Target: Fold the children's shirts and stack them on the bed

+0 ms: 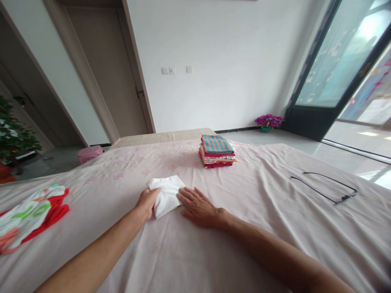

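A white folded cloth (167,195) lies on the pale pink sheet in front of me, with a small yellow-green patch at its lower edge. My left hand (147,202) grips its left side, thumb on top and the fingers mostly hidden underneath. Flat against the right edge rests my right hand (198,206), fingers stretched out, the tips on the cloth. Beyond my hands stands a neat stack of folded cloths (217,158), topped by a blue and orange striped one (217,144).
Loose red and white printed clothes (36,215) lie at the left on the pink sheet (244,252). Eyeglasses (342,197) rest unfolded at the right. Behind are a pink stool (90,154), purple flowers (269,121), a leafy plant (15,134) and a glass door (324,69).
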Action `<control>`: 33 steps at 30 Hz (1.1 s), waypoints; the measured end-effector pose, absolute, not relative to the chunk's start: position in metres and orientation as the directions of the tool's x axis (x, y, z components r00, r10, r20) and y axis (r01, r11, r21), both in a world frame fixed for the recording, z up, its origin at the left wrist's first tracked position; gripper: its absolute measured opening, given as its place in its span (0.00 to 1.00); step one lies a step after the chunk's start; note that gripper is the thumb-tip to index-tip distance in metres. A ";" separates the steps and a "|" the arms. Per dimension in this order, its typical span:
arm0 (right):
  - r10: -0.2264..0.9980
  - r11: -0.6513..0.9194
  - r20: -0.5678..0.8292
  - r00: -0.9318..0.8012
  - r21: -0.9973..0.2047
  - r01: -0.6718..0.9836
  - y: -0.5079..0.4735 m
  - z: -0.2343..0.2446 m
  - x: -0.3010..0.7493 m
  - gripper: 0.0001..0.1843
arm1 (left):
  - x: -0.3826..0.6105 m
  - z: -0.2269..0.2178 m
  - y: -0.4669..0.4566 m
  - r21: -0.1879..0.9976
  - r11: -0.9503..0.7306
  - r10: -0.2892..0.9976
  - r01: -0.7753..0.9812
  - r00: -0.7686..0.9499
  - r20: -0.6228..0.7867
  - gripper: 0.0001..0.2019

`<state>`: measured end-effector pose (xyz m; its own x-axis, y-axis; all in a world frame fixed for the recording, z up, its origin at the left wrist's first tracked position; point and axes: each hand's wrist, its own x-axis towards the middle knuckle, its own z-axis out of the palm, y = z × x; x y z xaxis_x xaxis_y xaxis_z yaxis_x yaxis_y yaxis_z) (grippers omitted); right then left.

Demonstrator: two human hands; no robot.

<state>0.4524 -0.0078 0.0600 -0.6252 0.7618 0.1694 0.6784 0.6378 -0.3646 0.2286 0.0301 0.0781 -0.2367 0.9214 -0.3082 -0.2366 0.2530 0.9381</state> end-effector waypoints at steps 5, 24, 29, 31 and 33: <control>0.888 0.428 0.236 -0.395 -0.738 0.522 -0.024 0.073 0.453 0.23 | 0.227 0.093 0.031 0.914 0.206 0.914 -0.348 -0.266 -0.307 0.06; 0.910 -0.412 -0.255 -0.328 -0.658 -0.631 0.011 0.087 0.409 0.19 | 0.262 0.115 -0.001 0.864 0.258 0.953 -0.433 -0.032 -0.301 0.10; 0.969 -0.247 -0.201 -0.145 -0.754 -0.609 0.043 0.098 0.440 0.17 | 0.256 0.108 0.006 0.845 0.315 0.945 -0.432 0.059 -0.322 0.10; 0.981 -0.177 -0.184 -0.057 -0.748 -0.640 0.063 0.116 0.456 0.15 | 0.247 0.100 0.010 0.859 0.323 0.942 -0.397 0.050 -0.332 0.11; 0.990 -0.068 -0.131 0.044 -0.738 -0.671 0.086 0.142 0.474 0.15 | 0.236 0.089 0.015 0.906 0.277 0.955 -0.320 -0.009 -0.296 0.15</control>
